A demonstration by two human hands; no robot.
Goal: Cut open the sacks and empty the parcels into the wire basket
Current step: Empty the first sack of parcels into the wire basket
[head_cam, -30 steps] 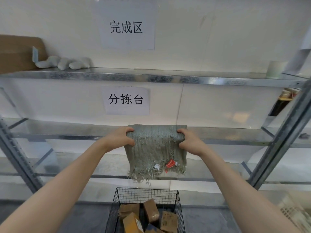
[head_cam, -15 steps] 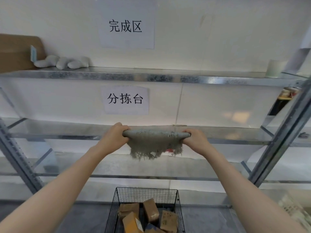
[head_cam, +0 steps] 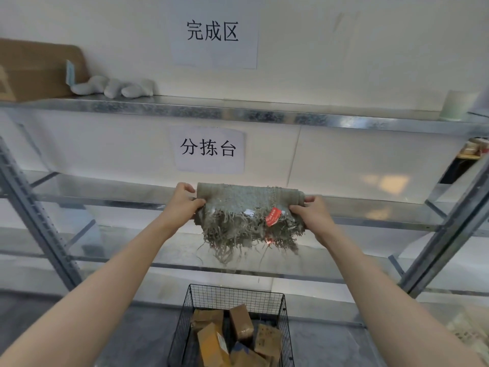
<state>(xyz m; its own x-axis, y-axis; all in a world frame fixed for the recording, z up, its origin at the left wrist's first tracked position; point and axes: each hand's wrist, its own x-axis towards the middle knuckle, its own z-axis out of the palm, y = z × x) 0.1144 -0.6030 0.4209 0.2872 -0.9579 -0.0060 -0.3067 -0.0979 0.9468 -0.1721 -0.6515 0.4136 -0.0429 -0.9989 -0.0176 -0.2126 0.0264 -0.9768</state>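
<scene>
Grey-green woven sack (head_cam: 248, 207), folded over with its frayed cut edge hanging down, is held in the air before the front edge of the middle shelf (head_cam: 105, 201). The left hand (head_cam: 182, 205) grips its left end, fingers curled round the fold; the right hand (head_cam: 309, 213) grips the right end likewise, beside a red tag (head_cam: 273, 217). Below, the wire basket (head_cam: 235, 288) on the floor holds brown cardboard parcels (head_cam: 240, 321)

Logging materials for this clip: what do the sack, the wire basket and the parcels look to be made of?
The sack looks like coarse woven fibre, perhaps plastic weave or jute, matte grey-green; its lower edge frays into loose strands. The wire basket appears to be thin metal wire with a black coating, forming an open square grid. The parcels look like matte brown cardboard; one bears a white label.
</scene>
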